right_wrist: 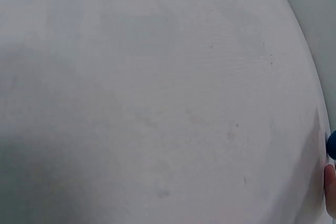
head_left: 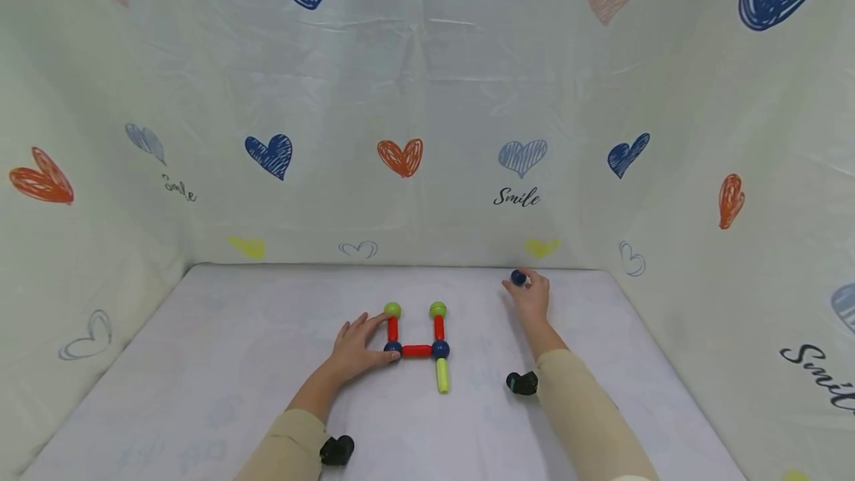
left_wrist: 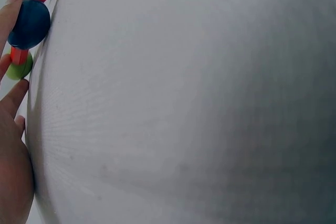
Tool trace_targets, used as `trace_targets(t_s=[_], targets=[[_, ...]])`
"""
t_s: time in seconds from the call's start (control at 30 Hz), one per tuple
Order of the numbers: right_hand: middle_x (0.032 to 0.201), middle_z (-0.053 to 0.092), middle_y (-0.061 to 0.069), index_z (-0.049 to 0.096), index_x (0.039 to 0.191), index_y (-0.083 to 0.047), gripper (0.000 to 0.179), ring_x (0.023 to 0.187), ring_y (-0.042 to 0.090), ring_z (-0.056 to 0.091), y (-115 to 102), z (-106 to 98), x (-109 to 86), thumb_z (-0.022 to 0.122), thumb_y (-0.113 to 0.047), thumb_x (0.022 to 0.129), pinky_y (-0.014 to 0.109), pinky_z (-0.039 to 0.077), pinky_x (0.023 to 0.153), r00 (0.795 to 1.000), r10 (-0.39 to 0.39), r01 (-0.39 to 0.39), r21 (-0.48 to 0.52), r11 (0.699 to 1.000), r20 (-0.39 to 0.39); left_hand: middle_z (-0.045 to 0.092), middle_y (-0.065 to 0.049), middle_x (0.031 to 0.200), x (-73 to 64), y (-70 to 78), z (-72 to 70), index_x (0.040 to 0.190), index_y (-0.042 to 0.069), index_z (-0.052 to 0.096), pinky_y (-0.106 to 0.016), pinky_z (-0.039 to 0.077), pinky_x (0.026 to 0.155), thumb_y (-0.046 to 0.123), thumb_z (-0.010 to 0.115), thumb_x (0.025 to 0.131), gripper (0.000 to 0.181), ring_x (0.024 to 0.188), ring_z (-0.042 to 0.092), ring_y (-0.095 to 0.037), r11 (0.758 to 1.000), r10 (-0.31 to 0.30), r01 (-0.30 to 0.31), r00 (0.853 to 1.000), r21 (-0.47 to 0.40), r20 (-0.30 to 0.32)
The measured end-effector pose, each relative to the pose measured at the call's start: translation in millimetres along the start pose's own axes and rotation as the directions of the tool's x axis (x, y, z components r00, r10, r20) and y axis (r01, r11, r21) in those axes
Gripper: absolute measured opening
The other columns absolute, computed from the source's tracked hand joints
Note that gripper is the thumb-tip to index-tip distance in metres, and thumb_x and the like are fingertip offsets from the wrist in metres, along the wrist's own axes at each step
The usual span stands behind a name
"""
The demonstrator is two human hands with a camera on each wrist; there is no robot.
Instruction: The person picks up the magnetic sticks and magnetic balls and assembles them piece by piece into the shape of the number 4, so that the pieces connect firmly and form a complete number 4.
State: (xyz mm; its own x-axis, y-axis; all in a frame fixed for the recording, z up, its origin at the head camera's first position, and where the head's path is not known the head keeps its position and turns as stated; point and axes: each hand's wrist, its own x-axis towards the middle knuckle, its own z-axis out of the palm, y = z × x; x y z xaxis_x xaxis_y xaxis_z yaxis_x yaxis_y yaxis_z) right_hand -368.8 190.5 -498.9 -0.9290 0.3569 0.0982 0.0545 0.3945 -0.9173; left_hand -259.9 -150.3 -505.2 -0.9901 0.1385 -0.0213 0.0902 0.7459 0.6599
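On the white table lies a toy frame of red rods (head_left: 417, 351) joined by blue balls (head_left: 440, 349), with green balls (head_left: 437, 309) at its two far ends. A yellow-green rod (head_left: 442, 376) extends toward me from the right blue corner ball. My left hand (head_left: 354, 349) holds the frame's left side, thumb at the blue corner ball (left_wrist: 30, 23) and index finger by the left green ball (head_left: 392, 309). At the far right of the table, my right hand (head_left: 533, 299) pinches a loose dark blue ball (head_left: 518, 277) between thumb and fingers; the right wrist view catches only its edge.
A pale cloth backdrop (head_left: 461, 110) printed with hearts rises behind the table's far edge and along both sides. Black wrist devices (head_left: 337, 451) stick out beside both sleeves. The white tabletop (head_left: 220, 347) stretches left of the frame.
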Motion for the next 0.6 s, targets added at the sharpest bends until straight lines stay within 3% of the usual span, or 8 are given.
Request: trace_targets(t_s=[0.23,0.6], targets=[[0.134,0.036,0.027,0.054,0.13,0.002,0.052,0.107,0.035,0.047,-1.8,0.8,3.9,0.075,-0.013,0.085,0.045,0.041,0.092,0.999,0.037,-0.038,0.033,0.999,0.017,0.043,-0.017,0.148,-1.2,1.2,-1.2,0.143,0.016,0.048,-0.058,0.004,0.115,0.041,0.083,0.074,0.081,0.142,0.021,-0.04,1.0,0.002,-0.002,1.0,-0.005,0.006],[0.133,0.041,0.029,0.057,0.129,0.0,0.047,0.122,0.043,0.043,-0.4,6.6,7.3,0.072,-0.015,0.086,0.05,0.035,0.104,0.996,0.075,-0.077,-0.027,0.997,-0.042,0.042,-0.016,0.148,-0.9,2.1,-1.8,0.143,0.017,0.048,-0.057,0.003,0.115,0.041,0.082,0.076,0.079,0.143,0.021,-0.039,1.0,0.002,-0.002,1.0,-0.001,0.005]])
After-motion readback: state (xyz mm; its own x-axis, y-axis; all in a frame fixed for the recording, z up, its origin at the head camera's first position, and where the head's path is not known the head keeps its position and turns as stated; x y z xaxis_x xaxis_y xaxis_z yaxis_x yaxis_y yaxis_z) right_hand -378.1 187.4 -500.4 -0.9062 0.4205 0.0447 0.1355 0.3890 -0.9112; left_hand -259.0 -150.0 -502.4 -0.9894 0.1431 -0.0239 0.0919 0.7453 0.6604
